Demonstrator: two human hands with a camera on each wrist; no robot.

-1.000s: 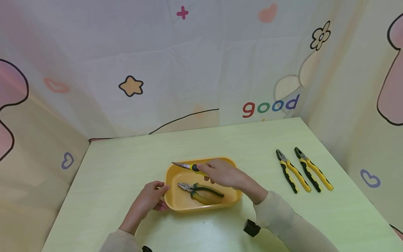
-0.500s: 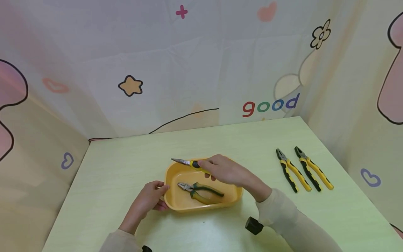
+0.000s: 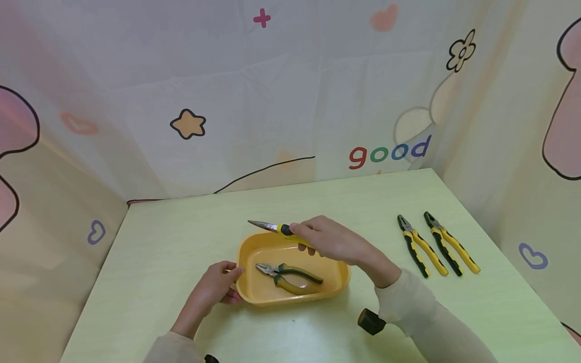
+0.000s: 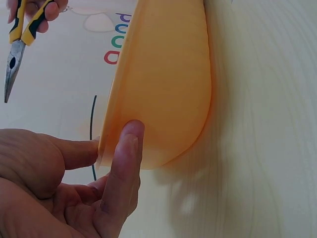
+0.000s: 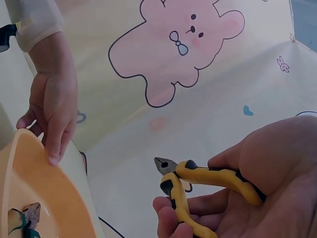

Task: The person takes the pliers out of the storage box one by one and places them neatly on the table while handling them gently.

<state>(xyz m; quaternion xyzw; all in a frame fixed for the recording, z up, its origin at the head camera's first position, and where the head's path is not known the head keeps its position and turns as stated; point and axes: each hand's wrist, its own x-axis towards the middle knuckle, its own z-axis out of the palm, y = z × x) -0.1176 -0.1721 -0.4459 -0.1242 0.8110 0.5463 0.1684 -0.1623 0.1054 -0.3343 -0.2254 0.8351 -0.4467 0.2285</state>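
Observation:
In the head view my left hand [image 3: 215, 284] pinches the left end of a yellow plastic basin [image 3: 290, 301], thumb at the rim and fingers against the outer wall [image 4: 168, 74]. My right hand [image 3: 331, 241] holds needle-nose pliers [image 3: 272, 228] by their yellow-and-black handles, over the basin's far rim. The slim nose points left. In the right wrist view the handles of these pliers [image 5: 213, 177] stand spread apart within the curled fingers. Inside the basin lie worn combination pliers [image 3: 269, 269] with green-and-yellow handles, their head toward the left hand.
Two more pliers with black-and-yellow handles, a left pair [image 3: 430, 252] and a right pair [image 3: 459, 251], lie side by side on the right of the pale green table [image 3: 172, 237]. Printed curtains [image 3: 272, 101] stand behind and at both sides.
My right hand has risen and shifted slightly right with the needle-nose pliers, away from the combination pliers in the basin. The left hand and the basin have stayed in place.

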